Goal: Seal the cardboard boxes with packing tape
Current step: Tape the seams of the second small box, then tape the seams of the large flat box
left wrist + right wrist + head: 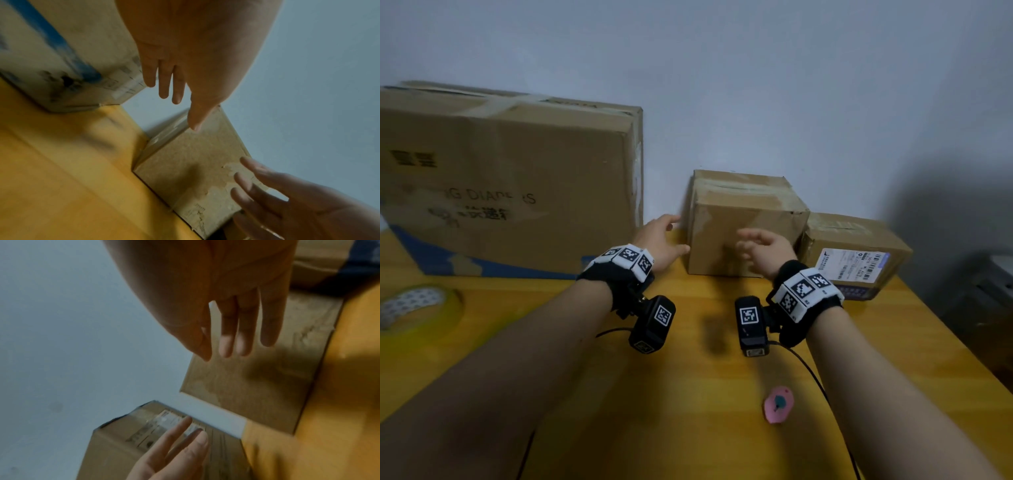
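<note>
1. We see three cardboard boxes along the wall on a yellow table (pixel 688 394): a large box (pixel 510 185) on the left, a middle box (pixel 743 222), and a small box (pixel 856 253) with a shipping label on the right.
2. Our left hand (pixel 659 240) reaches toward the middle box's left side with fingers spread and loosely extended, holding nothing; whether the thumb touches the cardboard, we cannot tell.
3. Our right hand (pixel 763 246) hovers in front of the same box, fingers apart and relaxed, also holding nothing.
4. A roll of packing tape (pixel 414 311) lies at the table's left edge, well apart from both hands.
5. A small pink object (pixel 778 404) lies on the near part of the table.
</note>
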